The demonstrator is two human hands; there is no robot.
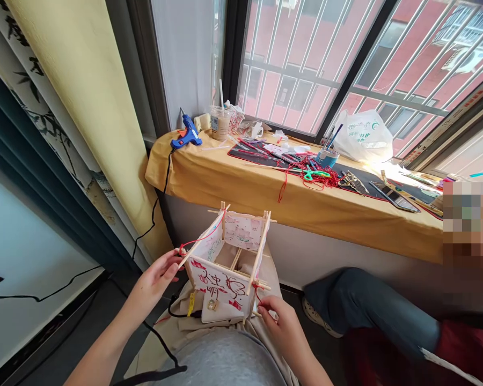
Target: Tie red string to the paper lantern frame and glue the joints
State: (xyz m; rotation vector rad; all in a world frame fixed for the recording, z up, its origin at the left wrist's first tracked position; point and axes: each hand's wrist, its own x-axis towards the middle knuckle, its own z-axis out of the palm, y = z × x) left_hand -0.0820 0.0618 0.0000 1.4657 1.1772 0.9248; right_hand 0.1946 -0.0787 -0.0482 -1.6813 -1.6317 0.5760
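Observation:
A square box-shaped paper lantern (217, 284) with a frame of thin wooden sticks rests on my lap, its open top facing up. Red drawings and characters cover its near panel; the inner panels show pale floral patterns. My left hand (159, 276) grips the near left corner, where a stick end sticks out beside a red knot. From there a red cord (203, 239) runs up to the far left corner. At the near right corner, my right hand (280, 316) pinches a short red cord (257, 292) hanging from the tied stick ends. Its fingertips are partly hidden.
A cloth-covered window ledge (209, 166) ahead bears a blue glue gun (188, 133), a drink cup (220, 122), green scissors (312, 173), tangled red cord, a phone (394, 196) and a plastic bag (364, 136). Black cables hang at left. Another person's leg (374, 305) is at right.

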